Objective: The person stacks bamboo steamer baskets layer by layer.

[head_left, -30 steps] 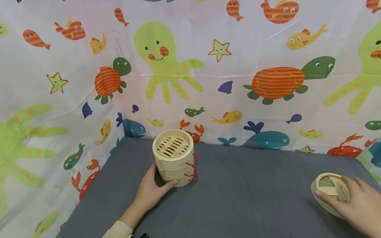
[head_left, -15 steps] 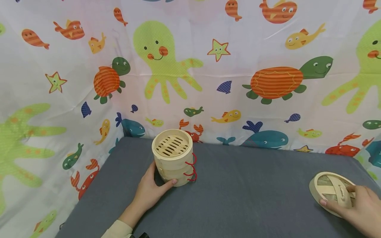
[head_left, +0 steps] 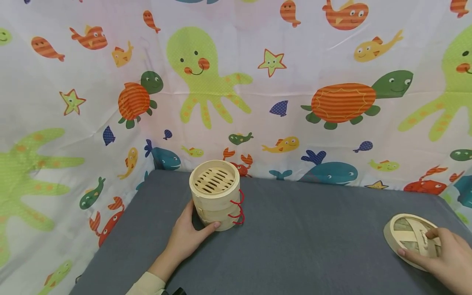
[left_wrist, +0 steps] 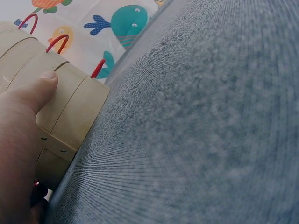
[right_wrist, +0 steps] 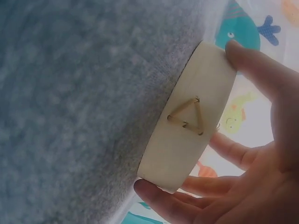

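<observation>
A stacked bamboo steamer (head_left: 215, 209) with red loops along its right side stands upright at the back left of the grey table. My left hand (head_left: 191, 233) grips its lower left side, thumb across the front; the left wrist view shows the thumb against the pale wall of the steamer (left_wrist: 77, 105). On the far right, the round woven bamboo lid (head_left: 405, 236) lies on the cloth, handle up. My right hand (head_left: 448, 256) is spread over its near right part, with the thumb at the rim. In the right wrist view, fingertips lie right at the edge of the lid (right_wrist: 187, 135).
Grey cloth (head_left: 306, 241) covers the table between the steamer and the lid. Behind and to the left hangs a white curtain (head_left: 236, 45) printed with sea animals, close behind the steamer.
My right hand has drawn back to the right, loosening and uncovering more of the lid and its handle. The lid lies almost where it was. My left hand and the steamer have stayed still.
</observation>
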Demonstrator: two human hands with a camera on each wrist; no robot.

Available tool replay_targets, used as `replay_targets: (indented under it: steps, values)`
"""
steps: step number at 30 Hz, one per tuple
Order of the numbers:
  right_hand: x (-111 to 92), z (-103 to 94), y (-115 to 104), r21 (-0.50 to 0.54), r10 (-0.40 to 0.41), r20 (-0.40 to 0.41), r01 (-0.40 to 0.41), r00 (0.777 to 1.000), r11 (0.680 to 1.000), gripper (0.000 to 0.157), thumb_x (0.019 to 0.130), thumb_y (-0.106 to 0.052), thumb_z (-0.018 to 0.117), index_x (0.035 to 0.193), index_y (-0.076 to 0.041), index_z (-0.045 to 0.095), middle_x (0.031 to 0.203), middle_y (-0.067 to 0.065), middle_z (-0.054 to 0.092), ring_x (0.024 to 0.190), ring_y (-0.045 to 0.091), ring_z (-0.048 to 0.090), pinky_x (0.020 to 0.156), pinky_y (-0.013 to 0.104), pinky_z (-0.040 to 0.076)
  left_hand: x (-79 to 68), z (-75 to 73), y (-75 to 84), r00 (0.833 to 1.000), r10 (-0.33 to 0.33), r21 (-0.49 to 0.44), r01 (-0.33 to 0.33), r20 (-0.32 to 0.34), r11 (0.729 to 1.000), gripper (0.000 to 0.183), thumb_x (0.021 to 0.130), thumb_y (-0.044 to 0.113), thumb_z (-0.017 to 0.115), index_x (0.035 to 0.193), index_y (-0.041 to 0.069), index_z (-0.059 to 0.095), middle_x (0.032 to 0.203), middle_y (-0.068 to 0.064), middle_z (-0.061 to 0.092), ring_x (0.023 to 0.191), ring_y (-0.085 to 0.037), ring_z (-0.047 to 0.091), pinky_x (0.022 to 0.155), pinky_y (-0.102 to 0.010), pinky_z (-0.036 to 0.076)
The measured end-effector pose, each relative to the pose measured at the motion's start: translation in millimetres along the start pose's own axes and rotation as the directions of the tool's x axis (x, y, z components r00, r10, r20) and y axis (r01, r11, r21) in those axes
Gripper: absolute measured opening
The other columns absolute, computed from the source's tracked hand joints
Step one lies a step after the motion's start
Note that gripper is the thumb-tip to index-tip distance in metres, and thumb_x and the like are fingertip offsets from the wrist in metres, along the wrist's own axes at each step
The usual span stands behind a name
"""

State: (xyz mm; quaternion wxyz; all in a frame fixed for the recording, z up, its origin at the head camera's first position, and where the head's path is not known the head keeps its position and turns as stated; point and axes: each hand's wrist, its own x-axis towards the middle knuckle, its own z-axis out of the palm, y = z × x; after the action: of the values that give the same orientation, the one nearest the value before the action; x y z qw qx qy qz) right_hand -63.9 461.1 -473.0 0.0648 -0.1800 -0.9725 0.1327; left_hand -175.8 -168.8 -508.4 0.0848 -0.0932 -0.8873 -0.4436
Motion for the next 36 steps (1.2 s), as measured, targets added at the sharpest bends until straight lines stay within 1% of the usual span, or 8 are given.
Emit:
replay_targets:
  steps: [11,16,21,24,26,29,31,36]
  values:
    - [-5.0,-5.5,-12.0,0.028,0.070,0.021,-0.071,0.997,0.997,0.098,0.082,-0.057,0.090,0.120,0.019,0.042,0.123,0.050,0.038,0.122,0.064,0.042,0.097,0.076,0.040,1.6,-0.5,0.9,1.000,0.013,-0.004,-0.013,-0.003,1.000,0.115,0.085,0.061,0.091,0.172,0.013,0.032,0.169,-0.012,0.044,0.155,-0.033,0.043,0.122,-0.065,0.036]
    - [-2.4,-2.4,-10.0,0.030,0.066,0.012,-0.066,0.998,0.997,0.100,0.082,-0.060,0.090,0.122,0.019,0.042,0.125,0.050,0.037,0.124,0.065,0.040,0.097,0.076,0.039,1.4,-0.5,1.7,1.000,0.007,-0.010,-0.007,0.004,1.000,0.117,0.084,0.062,0.091,0.172,0.013,0.030,0.171,-0.012,0.042,0.156,-0.033,0.042,0.123,-0.064,0.035]
    - [0.7,-5.0,-14.7,0.031,0.000,-0.015,0.001,1.000,1.000,0.100,0.082,-0.062,0.090,0.122,0.018,0.046,0.123,0.050,0.042,0.118,0.064,0.045,0.091,0.075,0.042,1.3,-0.2,1.5,1.000,-0.009,-0.012,0.009,0.006,1.000,0.119,0.083,0.064,0.091,0.173,0.014,0.030,0.171,-0.011,0.041,0.157,-0.032,0.041,0.124,-0.064,0.035]
    - [2.2,-11.8,-24.4,0.030,-0.059,-0.031,0.060,0.998,0.998,0.098,0.081,-0.063,0.090,0.121,0.017,0.050,0.119,0.049,0.048,0.109,0.060,0.052,0.081,0.068,0.047,1.0,0.2,1.1,1.000,-0.012,-0.010,0.012,0.001,1.000,0.119,0.083,0.064,0.091,0.172,0.014,0.030,0.171,-0.011,0.042,0.156,-0.032,0.041,0.123,-0.065,0.035]
    - [2.8,-16.5,-33.2,0.033,-0.091,-0.031,0.092,0.995,0.995,0.098,0.081,-0.063,0.091,0.121,0.017,0.051,0.117,0.048,0.050,0.106,0.058,0.053,0.077,0.066,0.047,0.7,-0.2,1.0,1.000,-0.008,-0.010,0.008,-0.001,1.000,0.118,0.084,0.063,0.091,0.172,0.014,0.031,0.171,-0.012,0.042,0.156,-0.033,0.042,0.123,-0.065,0.035]
    - [2.9,-22.0,-46.7,0.051,-0.123,-0.010,0.123,0.992,0.991,0.098,0.082,-0.064,0.089,0.123,0.017,0.052,0.118,0.047,0.050,0.106,0.058,0.051,0.078,0.068,0.048,0.2,-0.6,0.7,1.000,-0.004,-0.016,0.004,-0.001,1.000,0.117,0.085,0.062,0.091,0.172,0.014,0.030,0.171,-0.012,0.042,0.156,-0.033,0.042,0.123,-0.065,0.035]
    - [2.9,-24.4,-55.9,0.059,-0.139,0.009,0.139,0.990,0.989,0.098,0.084,-0.065,0.088,0.123,0.017,0.052,0.120,0.047,0.049,0.108,0.059,0.049,0.081,0.073,0.046,-0.1,-0.8,0.7,1.000,-0.004,-0.016,0.004,0.000,1.000,0.117,0.085,0.061,0.091,0.173,0.014,0.030,0.171,-0.012,0.042,0.156,-0.033,0.041,0.123,-0.065,0.035]
    - [-0.3,-27.5,-75.4,0.098,-0.208,0.007,0.207,0.978,0.973,0.092,0.086,-0.063,0.087,0.127,0.012,0.053,0.126,0.043,0.049,0.111,0.057,0.048,0.082,0.073,0.045,0.0,-0.7,1.5,1.000,-0.011,-0.010,0.011,0.004,1.000,0.117,0.085,0.062,0.091,0.173,0.014,0.030,0.170,-0.011,0.043,0.156,-0.033,0.042,0.123,-0.064,0.036]
